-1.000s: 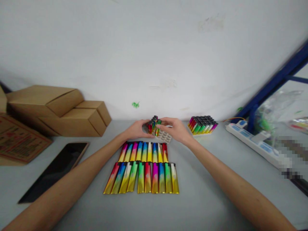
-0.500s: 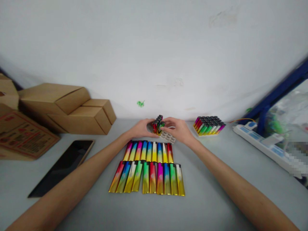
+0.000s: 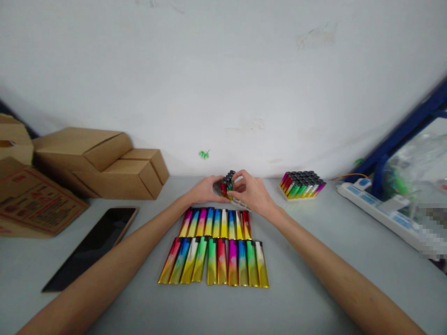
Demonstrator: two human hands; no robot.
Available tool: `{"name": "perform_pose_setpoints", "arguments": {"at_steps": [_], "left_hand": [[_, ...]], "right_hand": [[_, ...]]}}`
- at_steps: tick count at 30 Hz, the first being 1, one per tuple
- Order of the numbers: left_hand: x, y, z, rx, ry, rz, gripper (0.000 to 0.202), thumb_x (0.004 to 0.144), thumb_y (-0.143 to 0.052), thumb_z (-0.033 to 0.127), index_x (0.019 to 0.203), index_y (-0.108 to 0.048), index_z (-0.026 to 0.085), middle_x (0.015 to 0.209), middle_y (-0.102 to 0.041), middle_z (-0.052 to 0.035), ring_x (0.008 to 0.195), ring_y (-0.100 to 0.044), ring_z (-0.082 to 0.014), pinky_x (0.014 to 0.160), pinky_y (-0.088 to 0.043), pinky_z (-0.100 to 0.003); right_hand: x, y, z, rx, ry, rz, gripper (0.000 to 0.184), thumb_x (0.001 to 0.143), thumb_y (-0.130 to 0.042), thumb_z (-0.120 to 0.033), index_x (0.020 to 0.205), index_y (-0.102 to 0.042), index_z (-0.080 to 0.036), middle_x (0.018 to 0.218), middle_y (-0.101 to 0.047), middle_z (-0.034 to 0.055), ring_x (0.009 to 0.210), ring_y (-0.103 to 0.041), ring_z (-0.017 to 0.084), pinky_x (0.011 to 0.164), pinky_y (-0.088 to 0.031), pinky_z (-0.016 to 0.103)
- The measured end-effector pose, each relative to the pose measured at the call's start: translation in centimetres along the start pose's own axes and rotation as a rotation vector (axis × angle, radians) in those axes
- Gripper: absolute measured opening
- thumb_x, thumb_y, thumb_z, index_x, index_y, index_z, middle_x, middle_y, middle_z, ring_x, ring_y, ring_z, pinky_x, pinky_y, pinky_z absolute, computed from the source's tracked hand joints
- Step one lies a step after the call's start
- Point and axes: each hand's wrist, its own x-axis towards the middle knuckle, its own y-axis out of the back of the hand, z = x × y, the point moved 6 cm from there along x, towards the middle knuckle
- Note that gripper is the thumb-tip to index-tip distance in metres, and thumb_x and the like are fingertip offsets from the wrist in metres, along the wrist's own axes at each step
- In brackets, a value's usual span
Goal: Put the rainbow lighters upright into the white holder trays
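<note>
Both of my hands meet at the back of the grey table by the wall. My left hand curls round a small cluster of upright colourful lighters standing in a white tray. My right hand pinches the tops of those lighters from the right and covers most of the tray. In front of my hands lie two rows of several metallic rainbow lighters, flat and side by side.
A full tray of upright lighters stands to the right near the wall. A white power strip and a blue frame are at the far right. Cardboard boxes and a dark phone lie at the left.
My right hand has moved left over the tray and closed on the upright lighters. The left hand has stayed against them. The view has shifted slightly.
</note>
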Motion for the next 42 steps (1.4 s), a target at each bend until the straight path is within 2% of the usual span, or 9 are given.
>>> {"name": "perform_pose_setpoints", "arguments": {"at_steps": [5, 11, 16, 20, 26, 29, 33, 38, 42], "left_hand": [[0.0, -0.1, -0.1, 0.017, -0.015, 0.0, 0.07, 0.065, -0.086, 0.054, 0.121, -0.068, 0.016, 0.113, -0.075, -0.0069, 0.102, -0.069, -0.0292, 0.091, -0.053, -0.038], [0.1, -0.2, -1.0, 0.031, 0.034, 0.02, 0.08, 0.062, -0.086, 0.059, 0.126, -0.067, 0.015, 0.123, -0.073, -0.0095, 0.109, -0.067, -0.0309, 0.1, -0.051, -0.041], [0.0, -0.3, -0.9, 0.022, 0.034, 0.013, 0.081, 0.063, -0.085, 0.059, 0.128, -0.065, 0.015, 0.127, -0.072, -0.0112, 0.114, -0.066, -0.0314, 0.104, -0.05, -0.043], [0.0, -0.3, -0.9, 0.037, 0.036, 0.017, 0.08, 0.064, -0.085, 0.059, 0.128, -0.065, 0.016, 0.126, -0.072, -0.01, 0.113, -0.067, -0.031, 0.103, -0.05, -0.042], [0.0, -0.1, -1.0, 0.084, 0.04, 0.02, 0.082, 0.064, -0.084, 0.061, 0.13, -0.065, 0.016, 0.128, -0.071, -0.0111, 0.116, -0.065, -0.0324, 0.104, -0.049, -0.043], [-0.1, 0.0, -0.9, 0.083, 0.031, 0.027, 0.08, 0.064, -0.084, 0.06, 0.128, -0.065, 0.016, 0.127, -0.071, -0.011, 0.115, -0.066, -0.0319, 0.103, -0.049, -0.042], [-0.1, 0.1, -0.7, 0.093, 0.023, 0.037, 0.079, 0.064, -0.084, 0.061, 0.126, -0.066, 0.017, 0.125, -0.072, -0.0111, 0.113, -0.067, -0.0316, 0.102, -0.051, -0.042], [-0.1, 0.0, -1.0, 0.121, 0.025, 0.041, 0.081, 0.064, -0.084, 0.062, 0.128, -0.065, 0.016, 0.126, -0.071, -0.012, 0.113, -0.067, -0.0325, 0.102, -0.051, -0.043], [-0.2, 0.1, -1.2, 0.13, 0.04, 0.063, 0.084, 0.062, -0.085, 0.061, 0.13, -0.064, 0.017, 0.13, -0.07, -0.0124, 0.117, -0.065, -0.0336, 0.106, -0.05, -0.044]], "right_hand": [[-1.4, 1.2, 0.5, -0.01, -0.004, 0.013, 0.044, 0.079, -0.08, -0.026, 0.115, -0.055, -0.023, 0.091, -0.076, 0.001, 0.077, -0.072, 0.017, 0.07, -0.056, 0.029], [-6.9, 3.6, 0.2, -0.104, -0.064, -0.018, 0.01, 0.089, -0.068, -0.027, 0.091, -0.061, -0.02, 0.086, -0.071, 0.0025, 0.076, -0.066, 0.017, 0.065, -0.051, 0.028], [-13.6, 2.9, -0.6, -0.188, -0.208, -0.132, 0.017, 0.092, -0.064, -0.038, 0.095, -0.059, -0.022, 0.084, -0.066, 0.0024, 0.074, -0.061, 0.018, 0.066, -0.046, 0.03], [-16.3, 1.7, -0.5, -0.221, -0.26, -0.157, 0.02, 0.09, -0.066, -0.037, 0.1, -0.057, -0.022, 0.084, -0.064, 0.0024, 0.073, -0.059, 0.019, 0.067, -0.044, 0.031], [-15.3, 2.7, 1.3, -0.238, -0.368, -0.149, 0.036, 0.083, -0.064, -0.02, 0.118, -0.059, -0.017, 0.082, -0.068, 0.0033, 0.069, -0.062, 0.02, 0.067, -0.048, 0.033], [-14.3, 4.1, 1.0, -0.112, -0.307, -0.136, 0.02, 0.089, -0.061, -0.03, 0.105, -0.065, -0.019, 0.091, -0.068, 0.0075, 0.078, -0.066, 0.021, 0.07, -0.052, 0.034], [-13.0, 4.7, -0.1, 0.312, -0.258, -0.206, 0.03, 0.099, -0.052, -0.049, 0.105, -0.058, -0.021, 0.093, -0.064, 0.0056, 0.076, -0.066, 0.017, 0.069, -0.054, 0.031], [-10.4, 4.4, 0.1, 0.579, -0.264, -0.169, 0.037, 0.099, -0.048, -0.061, 0.108, -0.05, -0.025, 0.073, -0.046, -0.0062, 0.052, -0.038, 0.008, 0.044, -0.03, 0.02], [-8.6, 4.2, 2.3, 0.381, -0.263, -0.019, 0.049, 0.096, -0.046, -0.068, 0.083, -0.051, -0.021, 0.062, -0.035, -0.0072, 0.05, -0.028, 0.009, 0.044, -0.021, 0.023]]}}
